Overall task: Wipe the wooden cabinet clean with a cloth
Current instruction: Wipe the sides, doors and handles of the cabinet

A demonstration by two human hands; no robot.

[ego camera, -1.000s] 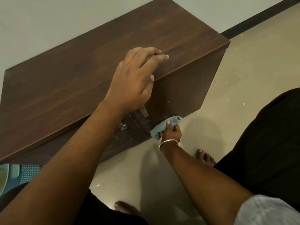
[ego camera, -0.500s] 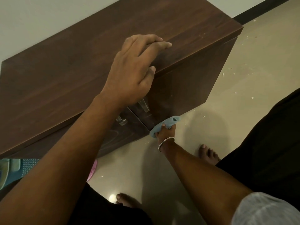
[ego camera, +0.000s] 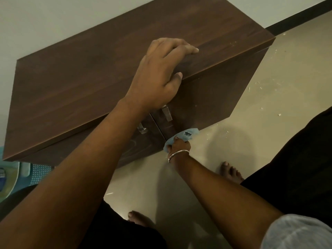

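R hand (ego camera: pixel 179 146) held 1 blue cloth (ego camera: pixel 186 134), grip curled round it, bunched, pressed vs bottom edge of the wooden cabinet (ego camera: pixel 89 83) front, right-hand door, just above the floor (ego camera: pixel 269 97). Cloth stuck out beyond the grip, up & to the right. L hand (ego camera: pixel 159 76) gripped cabinet's top front edge, fingers on top, thumb on the front. 2 door handles (ego camera: pixel 166 113), 2 bare feet (ego camera: pixel 231 172), 1 bangle (ego camera: pixel 177 155) on R wrist.
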